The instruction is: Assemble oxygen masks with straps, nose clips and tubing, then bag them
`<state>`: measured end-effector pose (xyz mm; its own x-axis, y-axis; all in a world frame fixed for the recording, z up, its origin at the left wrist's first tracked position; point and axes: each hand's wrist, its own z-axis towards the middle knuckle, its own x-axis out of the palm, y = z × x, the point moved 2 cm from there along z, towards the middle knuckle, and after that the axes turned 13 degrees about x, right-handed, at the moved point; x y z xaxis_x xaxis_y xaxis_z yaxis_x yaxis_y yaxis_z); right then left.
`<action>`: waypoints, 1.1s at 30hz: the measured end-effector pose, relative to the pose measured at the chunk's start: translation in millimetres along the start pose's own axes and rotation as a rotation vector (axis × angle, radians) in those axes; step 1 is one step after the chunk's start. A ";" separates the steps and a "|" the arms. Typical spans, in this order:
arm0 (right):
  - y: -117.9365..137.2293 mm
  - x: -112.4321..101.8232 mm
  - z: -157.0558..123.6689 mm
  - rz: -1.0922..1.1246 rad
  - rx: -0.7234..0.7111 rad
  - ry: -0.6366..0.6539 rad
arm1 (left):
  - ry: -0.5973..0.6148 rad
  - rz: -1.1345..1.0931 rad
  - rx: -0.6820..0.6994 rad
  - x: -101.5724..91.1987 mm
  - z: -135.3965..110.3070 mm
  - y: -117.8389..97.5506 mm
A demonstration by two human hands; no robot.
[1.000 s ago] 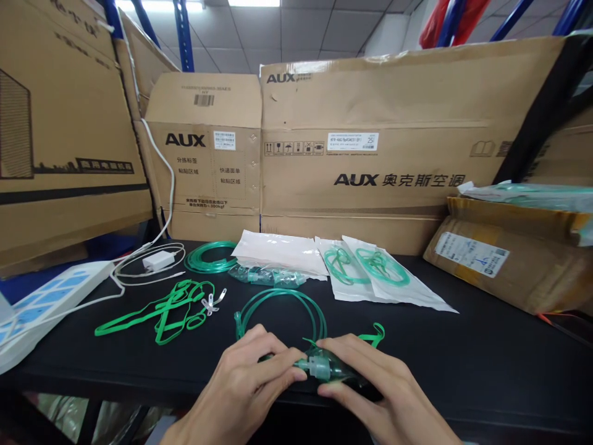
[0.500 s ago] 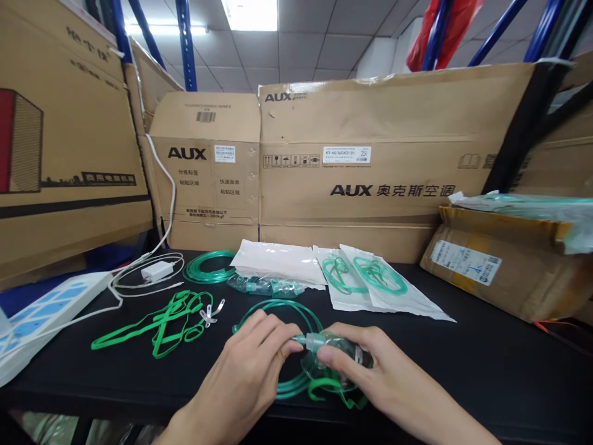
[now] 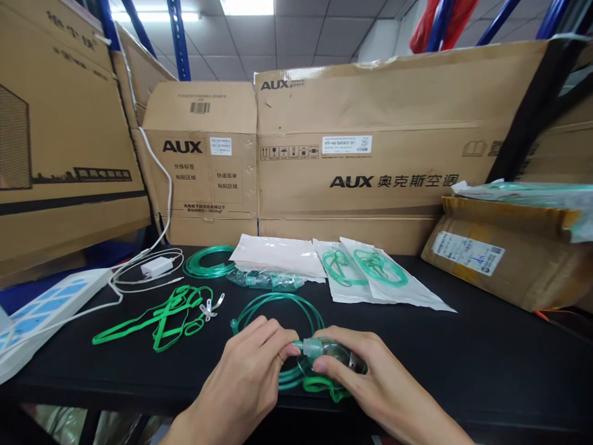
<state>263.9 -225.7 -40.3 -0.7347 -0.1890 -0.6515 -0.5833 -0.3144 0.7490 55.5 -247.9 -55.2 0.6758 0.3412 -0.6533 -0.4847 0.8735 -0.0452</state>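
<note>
My left hand (image 3: pixel 252 364) is closed, its thumb and fingers pinching the end of the green tubing (image 3: pixel 296 303) at the connector. In my right hand (image 3: pixel 354 364) is a clear oxygen mask (image 3: pixel 337 352), gripped around its body with the pale green connector (image 3: pixel 311 347) pointing left. The tubing's end meets this connector; how deep it sits I cannot tell. A green elastic strap (image 3: pixel 327 388) hangs below the mask. The rest of the tubing lies coiled on the black table behind and under my hands.
Left lie green elastic straps (image 3: pixel 160 320), small metal strips (image 3: pixel 212 305), a white charger (image 3: pixel 156 267) and a power strip (image 3: pixel 50 318). Behind are another tubing coil (image 3: pixel 208 262), bagged masks (image 3: pixel 266 281) and packaged tubing (image 3: pixel 389 270). A cardboard box (image 3: pixel 500 259) stands right.
The view has tilted and shifted slightly. Both hands keep their holds on the tubing and mask, and the mask with its strap has turned a little.
</note>
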 end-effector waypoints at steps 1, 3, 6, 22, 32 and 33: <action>-0.4 0.2 0.2 -0.013 -0.005 0.013 | 0.006 -0.011 -0.002 -0.3 -0.3 0.2; -2.4 0.1 0.5 -0.037 -0.032 0.023 | 0.013 -0.039 -0.012 -1.0 -0.6 0.8; -7.7 -2.9 -0.4 -0.078 -0.123 -0.024 | 0.020 -0.118 -0.077 -2.4 0.5 1.7; -14.3 -2.5 -10.9 -0.504 -0.538 -0.305 | 0.136 -0.407 -0.469 -4.4 -0.6 4.1; -12.4 -9.7 -8.0 -0.452 -0.607 -0.246 | 0.217 -0.446 -0.384 -9.4 1.0 4.1; -11.7 -9.5 -8.5 -0.452 -0.601 -0.245 | 0.221 -0.440 -0.377 -9.6 1.0 3.9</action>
<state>280.6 -228.1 -43.9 -0.5675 0.2653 -0.7794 -0.6079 -0.7735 0.1793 47.6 -247.5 -48.3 0.7453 -0.1382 -0.6522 -0.3769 0.7196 -0.5832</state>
